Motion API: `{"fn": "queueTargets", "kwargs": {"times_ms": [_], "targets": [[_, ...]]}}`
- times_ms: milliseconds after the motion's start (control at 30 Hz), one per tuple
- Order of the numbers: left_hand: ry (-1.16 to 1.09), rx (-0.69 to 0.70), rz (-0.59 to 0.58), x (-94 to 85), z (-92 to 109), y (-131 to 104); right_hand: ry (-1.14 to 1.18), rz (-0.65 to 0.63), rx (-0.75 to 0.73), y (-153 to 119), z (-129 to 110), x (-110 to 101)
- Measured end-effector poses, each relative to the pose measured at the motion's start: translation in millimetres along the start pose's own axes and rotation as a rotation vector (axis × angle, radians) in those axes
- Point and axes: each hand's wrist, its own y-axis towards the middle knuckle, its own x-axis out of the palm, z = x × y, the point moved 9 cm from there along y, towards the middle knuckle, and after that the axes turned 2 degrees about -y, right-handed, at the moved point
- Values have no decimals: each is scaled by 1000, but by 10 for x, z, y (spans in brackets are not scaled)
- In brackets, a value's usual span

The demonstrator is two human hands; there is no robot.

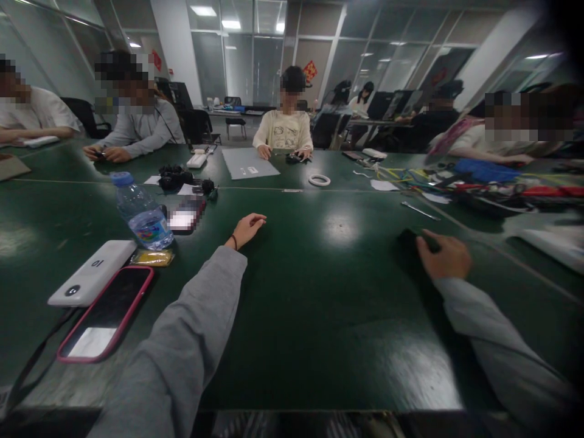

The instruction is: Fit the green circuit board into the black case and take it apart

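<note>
My left hand (247, 231) rests on the green table, its fingers loosely bent and slightly apart, with nothing visible in them. A dark band circles that wrist. On the right, my right hand (446, 255) is closed around a small black object (407, 242), blurred and partly hidden, so its kind is unclear. A metal wrench (420, 210) lies just beyond that hand. Left of my left hand are a phone with a lit screen (186, 218), a water bottle (148, 219) and a small yellow packet (152, 258).
A white power bank (93, 274) and a pink-cased phone (107, 313) lie at the near left. Farther off are a white tape roll (319, 180), a grey sheet (250, 164) and black gear (176, 177). Tangled cables (493, 198) cover the right side. Several people sit around the table.
</note>
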Motion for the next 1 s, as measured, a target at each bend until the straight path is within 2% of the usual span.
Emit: {"fn": "queueTargets", "kwargs": {"times_ms": [67, 133, 233, 267, 333, 400, 567, 867, 1000], "targets": [[-5, 2, -1, 2, 7, -1, 97, -104, -127, -4, -599, 445], [-13, 4, 4, -1, 10, -1, 191, -177, -239, -48, -1329, 713], [-19, 8, 19, -15, 16, -1, 270, -221, -349, -136, -2280, 854], [-17, 10, 23, -19, 20, -2, 291, -245, -370, -164, -2499, 886], [-7, 16, 22, -21, 30, -4, 349, -276, -382, -200, -2753, 938], [5, 21, 17, -17, 41, -2, 430, -272, -370, -205, -2811, 969], [26, -5, 0, 4, 41, 9, 600, -217, -271, -153, -2640, 992], [57, -5, -5, 0, 71, -5, 599, -226, -180, -150, -2594, 958], [71, 5, -8, 6, 76, -6, 544, -246, -275, -189, -2686, 938]]}}
